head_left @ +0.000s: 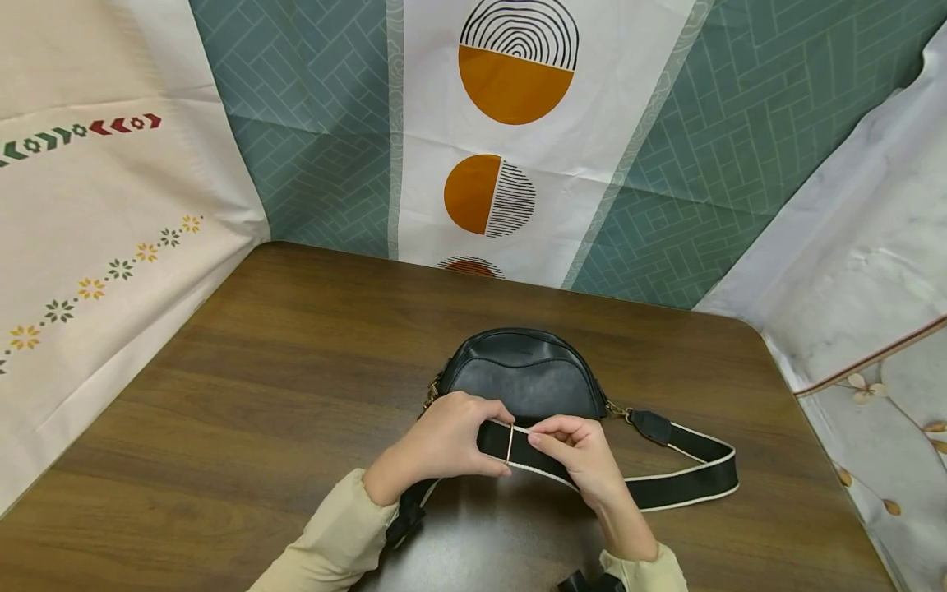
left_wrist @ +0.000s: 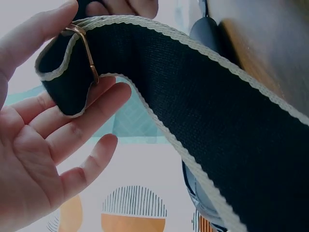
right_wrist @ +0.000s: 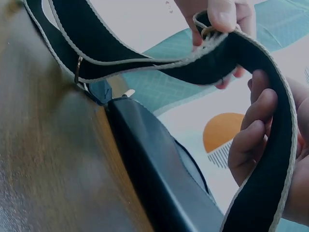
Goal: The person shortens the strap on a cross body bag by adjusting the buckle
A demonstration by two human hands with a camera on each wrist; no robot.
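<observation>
A black half-moon shoulder bag (head_left: pixel 521 374) rests on the table, its black strap with cream edges (head_left: pixel 684 489) spread in front and to the right. Thumb and fingers of my left hand (head_left: pixel 455 436) pinch the strap at a thin gold slider buckle (head_left: pixel 510 444). In the left wrist view, a short fold of webbing (left_wrist: pixel 65 92) loops out on the palm side of the slider (left_wrist: pixel 89 55). Just right of it, my right hand (head_left: pixel 580 460) pinches the strap's upper edge. The strap (right_wrist: pixel 280 125) runs down across the right hand's palm in the right wrist view.
Brown wooden table (head_left: pixel 222 411) lies under everything. A patterned cloth (head_left: pixel 318 123) hangs behind its far edge, with pale cloths at both sides. Gold clasps (head_left: pixel 617 409) join strap to bag. A black wrist mount (head_left: pixel 405 522) sits at the left sleeve.
</observation>
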